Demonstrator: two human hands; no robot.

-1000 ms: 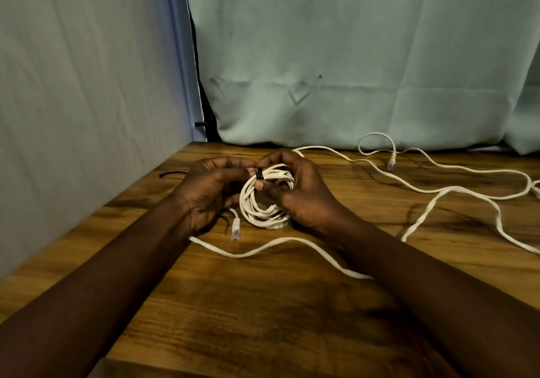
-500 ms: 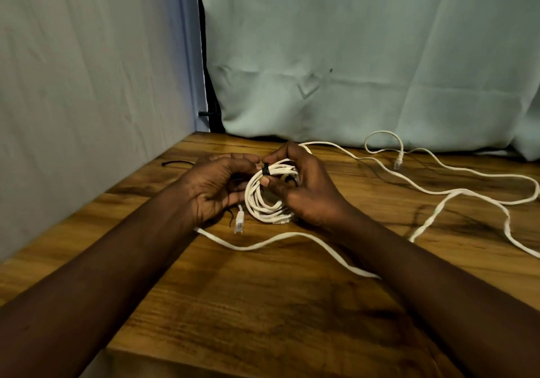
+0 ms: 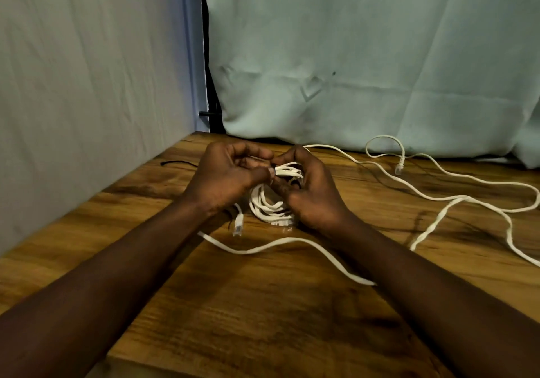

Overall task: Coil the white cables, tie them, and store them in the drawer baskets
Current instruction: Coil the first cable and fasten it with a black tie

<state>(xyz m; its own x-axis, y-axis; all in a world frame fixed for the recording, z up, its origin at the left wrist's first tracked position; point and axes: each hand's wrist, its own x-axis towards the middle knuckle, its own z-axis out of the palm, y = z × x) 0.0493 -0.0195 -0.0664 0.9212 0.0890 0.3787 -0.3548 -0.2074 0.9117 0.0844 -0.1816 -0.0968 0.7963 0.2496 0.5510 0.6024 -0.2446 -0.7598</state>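
Hands grip one coiled white cable point(image 3: 268, 205) on the tabletop point(image 3: 263, 319): left hand point(image 3: 226, 178) pinching its top, right hand point(image 3: 309, 190) clasping its right side.

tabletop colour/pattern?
Brown wood grain with dark streaks on the tabletop; head view.

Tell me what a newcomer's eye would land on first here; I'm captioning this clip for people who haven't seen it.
First, the two hands meeting mid-table: the left hand and right hand grip a coiled white cable, pinching its top where a dark tie seems to sit. Next, a loose white cable snakes across the wooden table to the right, its plug lying near the pale backdrop cloth.
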